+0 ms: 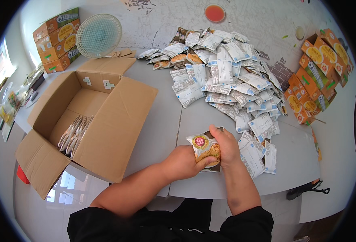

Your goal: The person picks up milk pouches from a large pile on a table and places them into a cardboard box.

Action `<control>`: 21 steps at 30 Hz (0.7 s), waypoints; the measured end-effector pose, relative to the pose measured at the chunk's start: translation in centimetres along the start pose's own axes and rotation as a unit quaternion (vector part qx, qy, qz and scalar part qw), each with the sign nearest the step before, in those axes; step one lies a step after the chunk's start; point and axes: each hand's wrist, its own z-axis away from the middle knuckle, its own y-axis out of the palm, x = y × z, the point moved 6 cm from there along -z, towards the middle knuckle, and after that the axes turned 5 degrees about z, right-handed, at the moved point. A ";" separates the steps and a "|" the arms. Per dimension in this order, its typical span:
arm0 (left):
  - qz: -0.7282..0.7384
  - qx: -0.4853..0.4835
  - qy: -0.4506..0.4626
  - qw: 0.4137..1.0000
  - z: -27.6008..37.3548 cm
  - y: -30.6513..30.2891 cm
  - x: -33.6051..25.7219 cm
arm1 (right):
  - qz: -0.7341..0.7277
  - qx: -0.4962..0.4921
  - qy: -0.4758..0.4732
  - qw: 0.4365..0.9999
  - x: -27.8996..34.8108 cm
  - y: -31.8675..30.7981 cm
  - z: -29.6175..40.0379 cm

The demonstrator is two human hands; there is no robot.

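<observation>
Both hands are shut on a printed food packet (pixel 206 145) with a round red and gold emblem on its front. My left hand (pixel 182 161) grips its near left side, the thumb lying across the front. Along its right edge is my right hand (pixel 228 145), with the thumb at the top corner. Whether one packet or a few lie in the grip is hidden. Past my hands spreads a big heap of white and brown packets (pixel 223 72), most with their printed white backs up. To the left stands an open cardboard box (pixel 114 127); several packets (pixel 76 133) stand on edge in its near end.
Orange drink cartons (pixel 58 39) are stacked at the far left, beside a round mesh fan (pixel 99 35). More orange cartons (pixel 317 75) lie at the right. A red bowl (pixel 215 13) sits far back. The grey table (pixel 153 130) has a seam and a curved near edge.
</observation>
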 end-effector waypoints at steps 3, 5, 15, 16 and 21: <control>0.002 -0.011 0.002 1.000 -0.3 0.1 0.4 | 0.008 -0.030 -0.025 0.999 -0.2 -0.5 -0.6; -0.002 0.000 -0.029 1.000 -0.7 -0.1 0.7 | -0.003 -0.058 -0.059 0.997 0.1 -0.7 -0.6; 0.273 -0.058 -0.036 0.960 -1.2 -1.6 1.0 | 0.124 -0.113 -0.206 0.964 1.3 -0.3 0.5; 0.308 -0.072 -0.047 0.948 -1.2 -1.6 1.1 | 0.129 -0.110 -0.203 0.964 1.2 -0.1 0.5; 0.470 -0.104 -0.073 0.874 -1.3 -2.0 1.7 | 0.171 -0.062 -0.221 0.958 0.4 -0.1 0.3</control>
